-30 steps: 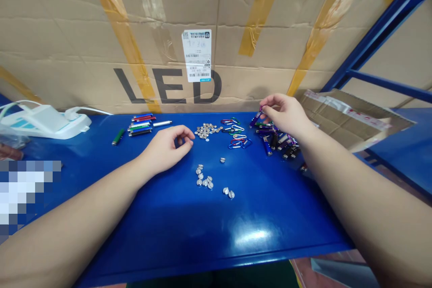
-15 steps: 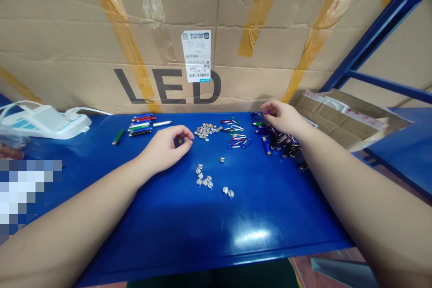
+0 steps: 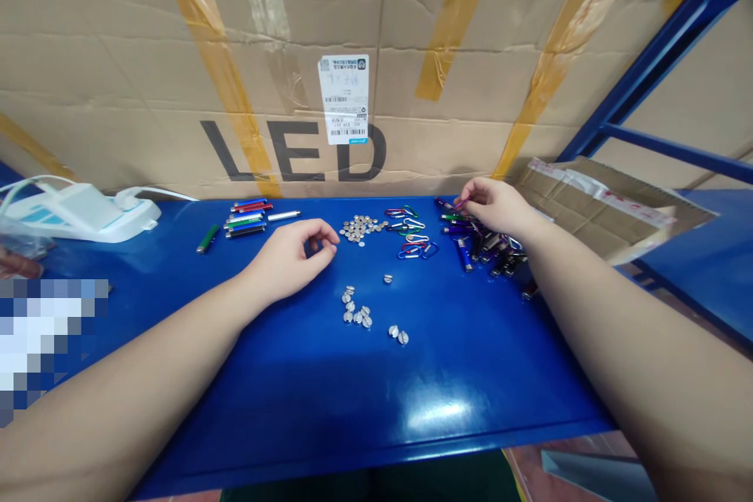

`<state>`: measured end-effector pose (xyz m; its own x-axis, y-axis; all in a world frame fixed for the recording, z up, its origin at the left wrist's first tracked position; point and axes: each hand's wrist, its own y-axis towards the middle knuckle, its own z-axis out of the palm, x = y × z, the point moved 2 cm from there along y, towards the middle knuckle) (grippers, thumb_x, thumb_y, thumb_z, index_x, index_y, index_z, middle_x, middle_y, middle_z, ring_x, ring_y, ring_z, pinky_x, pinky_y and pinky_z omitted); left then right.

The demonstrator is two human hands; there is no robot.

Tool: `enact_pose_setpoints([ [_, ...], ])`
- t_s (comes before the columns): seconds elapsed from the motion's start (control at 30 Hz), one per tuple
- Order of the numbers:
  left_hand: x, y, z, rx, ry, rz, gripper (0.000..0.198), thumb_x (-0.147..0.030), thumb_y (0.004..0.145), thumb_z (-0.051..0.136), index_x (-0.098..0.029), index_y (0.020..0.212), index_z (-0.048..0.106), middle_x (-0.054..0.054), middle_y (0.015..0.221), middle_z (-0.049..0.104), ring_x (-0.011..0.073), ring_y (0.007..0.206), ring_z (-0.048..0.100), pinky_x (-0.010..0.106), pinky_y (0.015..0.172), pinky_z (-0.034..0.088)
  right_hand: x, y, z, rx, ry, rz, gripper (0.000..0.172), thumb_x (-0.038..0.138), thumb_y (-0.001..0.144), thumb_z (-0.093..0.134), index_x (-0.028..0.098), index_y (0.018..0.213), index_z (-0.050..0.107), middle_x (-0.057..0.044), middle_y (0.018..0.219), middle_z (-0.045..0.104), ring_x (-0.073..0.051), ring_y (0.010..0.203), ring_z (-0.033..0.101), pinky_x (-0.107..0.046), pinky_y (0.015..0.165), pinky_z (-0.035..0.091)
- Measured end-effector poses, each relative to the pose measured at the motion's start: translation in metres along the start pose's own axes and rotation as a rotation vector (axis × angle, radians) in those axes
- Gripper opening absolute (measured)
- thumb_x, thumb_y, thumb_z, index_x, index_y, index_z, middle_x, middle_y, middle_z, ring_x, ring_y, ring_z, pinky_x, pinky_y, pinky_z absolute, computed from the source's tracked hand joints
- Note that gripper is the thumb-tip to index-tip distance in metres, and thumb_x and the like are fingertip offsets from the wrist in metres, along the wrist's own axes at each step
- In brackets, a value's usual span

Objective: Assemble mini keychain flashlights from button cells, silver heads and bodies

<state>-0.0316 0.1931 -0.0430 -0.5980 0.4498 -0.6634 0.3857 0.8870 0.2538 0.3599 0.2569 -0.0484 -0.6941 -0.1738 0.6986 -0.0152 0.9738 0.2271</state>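
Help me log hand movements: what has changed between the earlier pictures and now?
The bare right-hand grip has lowered to the mixed-colour pile of small shiny cylinders; the glossy purple cylinder held tilted a second ago is now nearly flat at the pile's far edge. Whether it is still held is unclear. The curled bare left-hand grip and small round silver metal discs stayed put.

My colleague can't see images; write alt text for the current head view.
A person's right hand touches a purple tube at the edge of a pile of tubes on a blue table. The left hand, half-curled, is beside silver discs; carabiners and pens also lie there, with cardboard marked LED behind.
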Motion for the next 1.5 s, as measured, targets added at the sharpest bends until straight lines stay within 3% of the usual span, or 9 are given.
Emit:
enact_pose_setpoints([
  [0.27, 0.0, -0.001, 0.001, 0.0, 0.01, 0.003, 0.018, -0.035, 0.085, 0.065, -0.021, 0.094, 0.071, 0.002, 0.085, 0.071, 0.0193, 0.077, 0.062, 0.032, 0.073, 0.05, 0.006, -0.003, -0.006, -0.024, -0.542, 0.048, 0.021, 0.015, 0.078, 0.06, 0.023, 0.091, 0.075, -0.003, 0.081, 0.076, -0.023, 0.075, 0.069, -0.034, 0.072, 0.055],
  [0.43, 0.0, 0.0, 0.001, 0.002, 0.006, 0.005, 0.017, -0.034, 0.085, 0.065, -0.021, 0.095, 0.071, 0.002, 0.087, 0.071, 0.0193, 0.078, 0.062, 0.032, 0.074, 0.05, 0.003, 0.002, 0.005, 0.081, -0.572, -0.087, 0.038, 0.019, 0.089, 0.054, 0.02, 0.118, 0.077, -0.009, 0.119, 0.079, -0.028, 0.108, 0.073, -0.039, 0.099, 0.056],
  [0.53, 0.0, -0.001, 0.0, 0.005, 0.011, 0.001, 0.017, -0.034, 0.085, 0.065, -0.021, 0.095, 0.071, 0.002, 0.087, 0.071, 0.0194, 0.079, 0.062, 0.032, 0.075, 0.05, -0.001, 0.006, 0.01, 0.123, -0.583, -0.192, 0.04, 0.021, 0.092, 0.053, 0.019, 0.125, 0.077, -0.01, 0.127, 0.076, -0.03, 0.116, 0.071, -0.043, 0.108, 0.053],
  [0.87, 0.0, 0.002, -0.01, -0.055, 0.078, 0.0, 0.02, -0.036, 0.082, 0.063, -0.021, 0.093, 0.071, 0.004, 0.089, 0.073, 0.0222, 0.081, 0.064, 0.034, 0.074, 0.051, -0.007, 0.006, 0.002, 0.076, -0.648, -0.119, 0.022, 0.021, 0.082, 0.066, 0.029, 0.095, 0.082, -0.003, 0.098, 0.081, -0.024, 0.094, 0.071, -0.035, 0.09, 0.057],
  [1.0, 0.005, 0.003, -0.029, -0.135, 0.288, -0.087, 0.019, -0.032, 0.083, 0.06, -0.023, 0.095, 0.071, 0.006, 0.095, 0.074, 0.0234, 0.072, 0.063, 0.037, 0.07, 0.05, 0.0, 0.002, -0.002, 0.086, -0.755, 0.004, 0.019, 0.024, 0.08, 0.067, 0.028, 0.091, 0.082, -0.006, 0.095, 0.08, -0.027, 0.089, 0.071, -0.037, 0.081, 0.056],
  [1.1, 0.015, 0.003, -0.049, -0.194, 0.539, -0.117, 0.024, -0.019, 0.079, 0.056, -0.022, 0.098, 0.071, 0.011, 0.104, 0.074, 0.0333, 0.091, 0.067, 0.046, 0.083, 0.051, 0.012, -0.003, -0.002, 0.073, -0.85, 0.096, 0.024, 0.026, 0.082, 0.065, 0.027, 0.099, 0.082, -0.009, 0.107, 0.079, -0.033, 0.095, 0.071, -0.044, 0.08, 0.057],
  [1.17, 0.025, 0.003, -0.059, -0.173, 0.666, -0.168, 0.031, -0.014, 0.075, 0.057, -0.022, 0.101, 0.072, 0.015, 0.111, 0.073, 0.0413, 0.107, 0.065, 0.052, 0.09, 0.05, 0.025, -0.008, 0.002, 0.036, -0.847, 0.057, 0.028, 0.026, 0.082, 0.065, 0.026, 0.106, 0.08, -0.011, 0.112, 0.078, -0.035, 0.101, 0.07, -0.046, 0.083, 0.057],
  [1.27, 0.041, 0.001, -0.066, -0.108, 0.735, -0.262, 0.035, -0.013, 0.071, 0.061, -0.023, 0.102, 0.073, 0.018, 0.11, 0.072, 0.0474, 0.107, 0.064, 0.058, 0.088, 0.05, 0.045, -0.017, 0.011, 0.026, -0.775, -0.115, 0.03, 0.027, 0.085, 0.063, 0.024, 0.111, 0.078, -0.011, 0.115, 0.077, -0.034, 0.107, 0.068, -0.046, 0.09, 0.055],
  [1.5, 0.059, 0.0, -0.067, -0.098, 0.745, -0.306, 0.037, -0.015, 0.067, 0.066, -0.026, 0.102, 0.073, 0.015, 0.107, 0.069, 0.0408, 0.093, 0.068, 0.052, 0.085, 0.051, 0.073, -0.031, 0.021, 0.076, -0.641, -0.306, 0.025, 0.025, 0.088, 0.058, 0.021, 0.104, 0.076, -0.011, 0.103, 0.077, -0.032, 0.099, 0.068, -0.046, 0.092, 0.053],
])
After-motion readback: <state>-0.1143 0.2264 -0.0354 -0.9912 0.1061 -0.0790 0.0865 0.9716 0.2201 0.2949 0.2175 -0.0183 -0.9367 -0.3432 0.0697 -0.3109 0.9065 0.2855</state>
